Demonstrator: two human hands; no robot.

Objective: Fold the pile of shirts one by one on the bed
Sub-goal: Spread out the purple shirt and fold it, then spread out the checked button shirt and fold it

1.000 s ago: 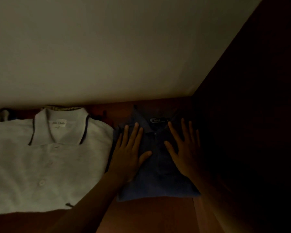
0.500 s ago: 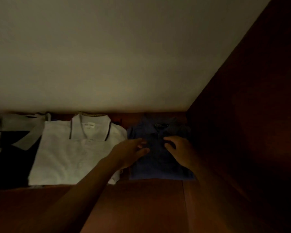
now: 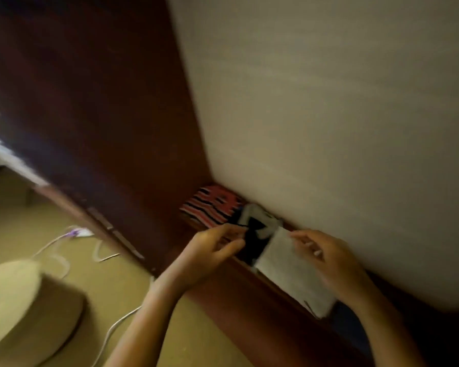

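View is tilted and motion-blurred. Three folded shirts lie in a row on a dark wooden shelf (image 3: 252, 295), against a pale wall (image 3: 329, 115). The row runs diagonally, from upper left to lower right of the frame.

Striped shirt (image 3: 210, 207) (red, black, white) is at the far end, stripes running roughly along the row. Next is the black-and-white shirt (image 3: 253, 238), w/ its pale collar end toward the wall and dark body toward the shelf's front edge. Nearest is the white shirt (image 3: 289, 271), just beside it. Its long axis lies along the row, and the blur hides which way its collar points.

L hand (image 3: 212, 251) is in front of the black-and-white shirt, fingers loosely bent and pointing at it. There's a gap btw thumb and fingers, w/ nothing seen in it. R hand (image 3: 331, 260) is at the white shirt's wall-side edge, fingers bent. Can't tell whether it grips or just touches the cloth.

A dark wood panel (image 3: 104, 115) closes the shelf's far end. Lower left: tan floor (image 3: 24, 223), a white cable (image 3: 61, 250) and a round beige cushion (image 3: 13, 295).
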